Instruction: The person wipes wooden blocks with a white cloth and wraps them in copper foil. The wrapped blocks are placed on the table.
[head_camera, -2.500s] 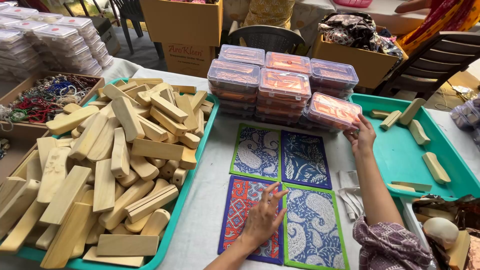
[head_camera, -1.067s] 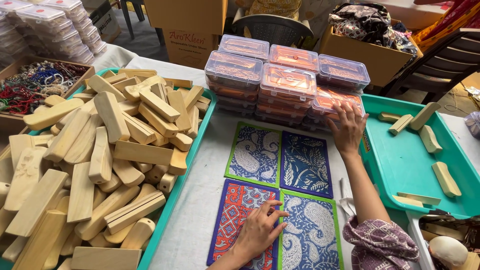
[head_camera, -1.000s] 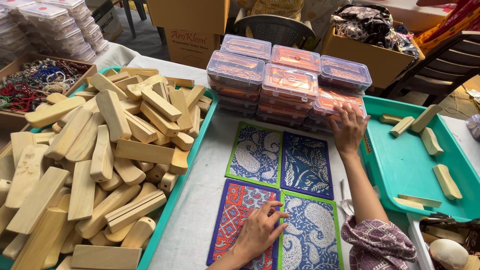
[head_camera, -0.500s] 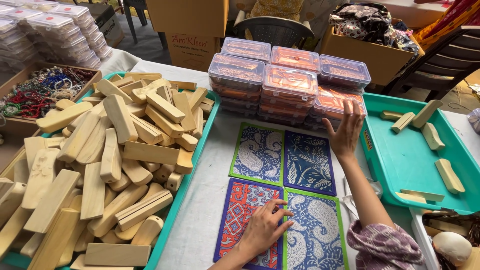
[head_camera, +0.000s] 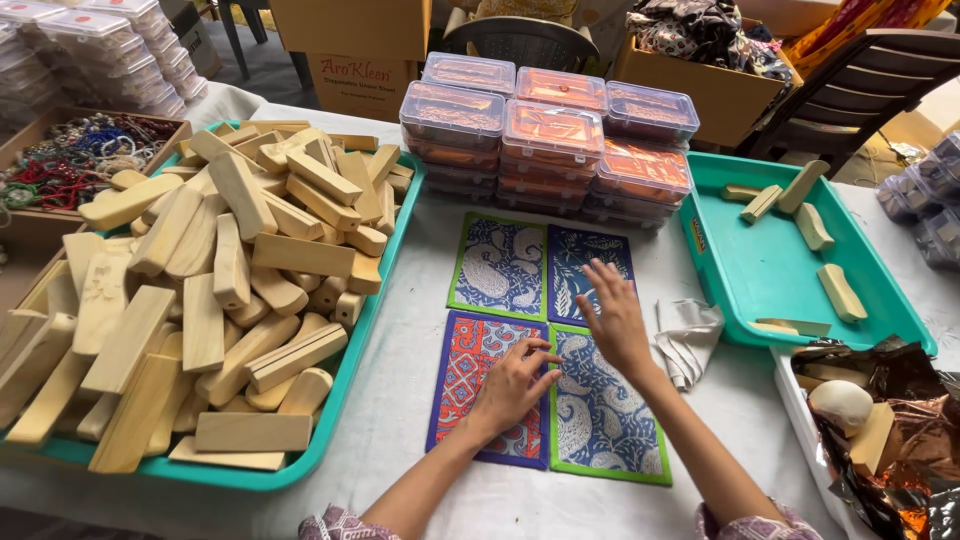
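Mats (head_camera: 545, 340): the right hand (head_camera: 615, 320) has left the boxes (head_camera: 545, 135) and now lies spread on them. The left hand (head_camera: 510, 385) stays flat, fingers spread. The left tray (head_camera: 385, 300) holds wooden blocks (head_camera: 210, 280).

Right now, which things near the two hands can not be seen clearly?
Head view:
- Red mat: left hand covers part.
- Green-edged mat: right hand and forearm cover part.
- Lidded boxes: contents blurred through lids.
- Wooden blocks: lower ones buried.

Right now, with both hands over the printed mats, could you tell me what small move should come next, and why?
Probably lower the right hand flat onto the blue mat: it sits over it with fingers spread, while the left hand rests on the red mat.
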